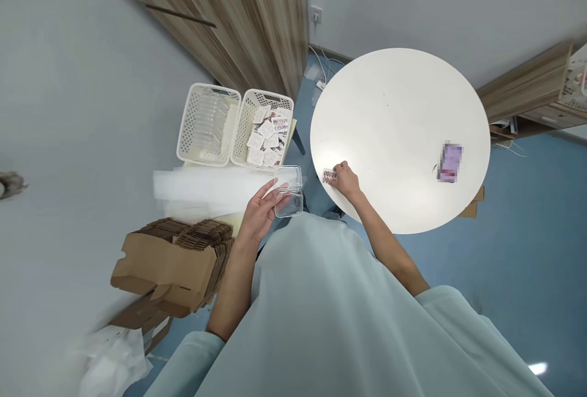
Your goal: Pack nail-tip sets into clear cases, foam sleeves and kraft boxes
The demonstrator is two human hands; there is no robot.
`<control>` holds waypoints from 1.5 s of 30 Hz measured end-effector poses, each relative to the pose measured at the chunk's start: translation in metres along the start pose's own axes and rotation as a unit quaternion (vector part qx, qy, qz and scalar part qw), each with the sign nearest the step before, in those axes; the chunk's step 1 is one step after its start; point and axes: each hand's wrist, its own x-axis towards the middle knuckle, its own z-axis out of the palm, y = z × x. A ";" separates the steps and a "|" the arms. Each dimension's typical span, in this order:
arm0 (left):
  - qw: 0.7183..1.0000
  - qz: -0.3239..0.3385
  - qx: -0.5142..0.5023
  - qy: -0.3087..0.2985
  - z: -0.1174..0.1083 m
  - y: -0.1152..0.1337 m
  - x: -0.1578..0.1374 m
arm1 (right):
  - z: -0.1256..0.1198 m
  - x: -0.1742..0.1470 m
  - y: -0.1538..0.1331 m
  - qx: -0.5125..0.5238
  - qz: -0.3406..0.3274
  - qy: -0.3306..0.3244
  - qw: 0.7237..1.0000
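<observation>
Plastic, clear and probably light, stiff and slick, formed the open two-part case (295, 192) that your left hand (262, 210) pinched between thumb and fingers, just ahead of your shirt (337, 299). Its side walls near the hinge seemed the safest hold, as thin plastic might crack. Your right hand (347, 180) had its fingertips closed on the right end of a small card (328, 176) at the left rim of the white table (398, 97); whether the card was lifted could not be told. It looked light, best taken by its edges. A gap separated case from table; room opened rightward, toward a purple item (450, 163).
</observation>
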 end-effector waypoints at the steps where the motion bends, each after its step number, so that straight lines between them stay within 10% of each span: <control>1: 1.000 -0.002 -0.002 -0.003 -0.001 0.000 0.001 | 0.000 -0.001 -0.001 0.004 0.004 -0.002 1.000; 11: 0.997 -0.049 -0.025 -0.059 0.025 -0.006 0.021 | -0.019 -0.048 0.015 0.148 0.034 0.060 0.987; 23: 0.979 -0.117 -0.028 -0.166 0.109 -0.034 0.022 | -0.113 -0.156 0.041 0.372 0.020 0.233 0.898; 31: 0.976 -0.120 -0.015 -0.183 0.144 -0.050 0.014 | -0.113 -0.179 0.048 0.366 -0.069 0.123 0.920; 45: 0.974 -0.100 -0.007 -0.204 0.196 -0.075 0.004 | -0.106 -0.193 0.089 0.246 -0.103 0.167 0.949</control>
